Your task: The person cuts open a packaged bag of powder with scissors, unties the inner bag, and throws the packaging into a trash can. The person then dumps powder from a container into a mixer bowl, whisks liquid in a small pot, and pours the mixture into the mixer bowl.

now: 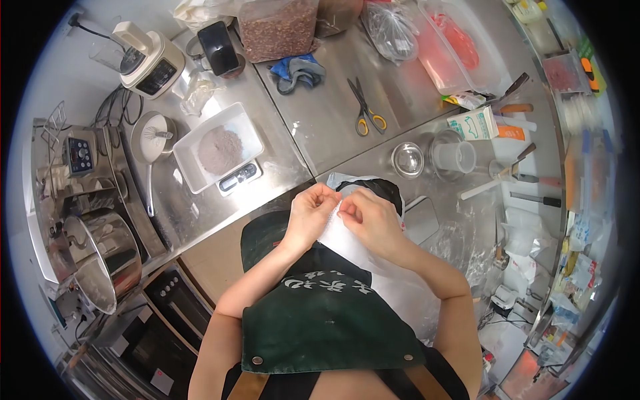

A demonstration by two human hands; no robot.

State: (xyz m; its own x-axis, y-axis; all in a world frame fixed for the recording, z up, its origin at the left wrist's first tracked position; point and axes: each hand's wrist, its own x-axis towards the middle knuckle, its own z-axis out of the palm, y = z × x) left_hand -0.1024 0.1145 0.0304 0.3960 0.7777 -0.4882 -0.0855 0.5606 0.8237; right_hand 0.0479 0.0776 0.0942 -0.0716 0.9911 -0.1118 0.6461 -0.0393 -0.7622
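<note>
White plastic-looking material, a sack (348,248), hangs in front of the green apron (327,330), just below the bench edge and running down to the right under the right forearm. Left hand (313,212) and right hand (369,219) meet at its upper edge, almost touching; thumb and fingers of each are pinched closed on that edge, though the exact fingertip contact is too small to tell.

Beyond them on the steel bench (320,127), black scissors (364,108) with yellow-lined handles lie slightly spread. A blue and grey cloth (298,73) sits farther back. To the left, a tub (188,172) of brownish powder (221,151) rests on a scale (240,177), beside a pan (151,175) with a whisk (162,135) in it. A shiny bowl (408,161) stands right of the scissors, near a clear cup (461,159).
</note>
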